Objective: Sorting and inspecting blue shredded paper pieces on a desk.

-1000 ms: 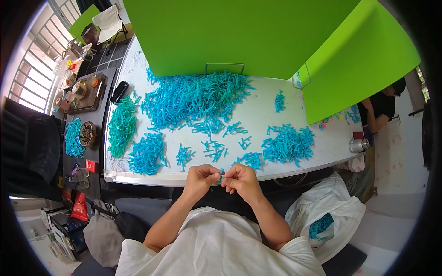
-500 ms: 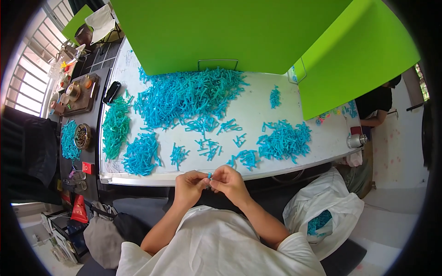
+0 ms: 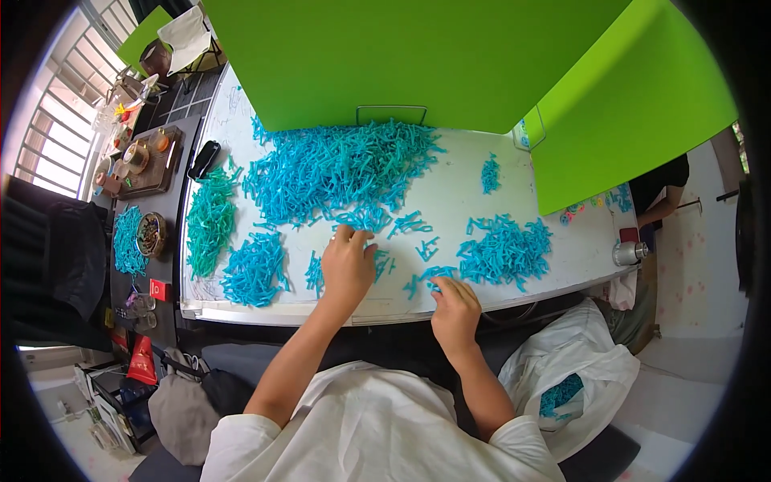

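Pick-up step, prob
L hand (image 3: pixel 347 267) + R hand (image 3: pixel 456 317) were part-curled, blue pcs (image 3: pixel 365 217) just ahead; hold unclear, next needed light pinch.

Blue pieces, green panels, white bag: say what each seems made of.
Blue pieces: probably plastic, from their bright colour and slight sheen. Green panels: perhaps painted board or plastic; flat, smooth, fairly matte. White bag: likely thin plastic, judging by its soft creases, though cloth is possible.
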`<state>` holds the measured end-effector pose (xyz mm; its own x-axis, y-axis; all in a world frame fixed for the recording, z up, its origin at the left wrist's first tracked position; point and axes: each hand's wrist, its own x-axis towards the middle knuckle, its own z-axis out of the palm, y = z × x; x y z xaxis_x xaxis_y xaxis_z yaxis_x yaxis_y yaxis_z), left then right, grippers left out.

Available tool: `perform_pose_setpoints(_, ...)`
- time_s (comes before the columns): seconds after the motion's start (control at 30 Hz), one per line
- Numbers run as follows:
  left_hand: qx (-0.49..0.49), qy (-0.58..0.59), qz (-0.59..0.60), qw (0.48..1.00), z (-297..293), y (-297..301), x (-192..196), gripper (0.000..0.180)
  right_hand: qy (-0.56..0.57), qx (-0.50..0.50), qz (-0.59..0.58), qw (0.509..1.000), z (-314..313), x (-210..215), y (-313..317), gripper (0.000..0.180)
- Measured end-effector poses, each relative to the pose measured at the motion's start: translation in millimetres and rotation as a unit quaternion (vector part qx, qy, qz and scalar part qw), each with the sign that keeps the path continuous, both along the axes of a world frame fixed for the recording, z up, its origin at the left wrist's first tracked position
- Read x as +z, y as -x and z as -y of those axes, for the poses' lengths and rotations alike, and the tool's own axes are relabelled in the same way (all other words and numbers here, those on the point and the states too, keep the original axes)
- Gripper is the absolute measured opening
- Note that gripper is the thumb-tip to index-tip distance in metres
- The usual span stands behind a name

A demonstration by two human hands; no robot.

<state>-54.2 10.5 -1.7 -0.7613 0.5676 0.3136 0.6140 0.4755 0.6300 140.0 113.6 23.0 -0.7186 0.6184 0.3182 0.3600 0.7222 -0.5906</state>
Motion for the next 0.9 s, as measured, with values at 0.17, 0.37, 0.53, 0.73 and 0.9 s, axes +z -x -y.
perform_pose_setpoints(0.17,-0.035,0.076,-0.069,0.994,-23.5,16.3,-15.7,0.019,-0.104,-0.013,0.052,0.993,-0.5,-7.1,3.3,0.034)
perform_pose_setpoints(0.37,-0.036,0.007,-0.037,0.999,-11.0,6.8,-5.8,0.018,-0.045,-0.022,-0.009,0.999,2.3,3.1,13.4,0.033)
perform_pose_setpoints(0.53,-0.064,-0.081,0.149,0.983,2.8,-41.1,37.9,0.019,0.521,-0.034,-0.175,0.835,5.9,-5.7,29.2,0.024)
perform_pose_setpoints(0.73,-0.192,-0.096,0.196,0.957,-11.1,-36.4,36.2,0.023,0.684,-0.058,-0.190,0.702,-5.9,-8.6,20.9,0.022)
perform_pose_setpoints(0.9,-0.132,0.022,-0.027,0.991,-64.4,-1.8,-0.1,0.021,0.568,-0.103,-0.220,0.786,-14.8,7.4,14.9,0.017)
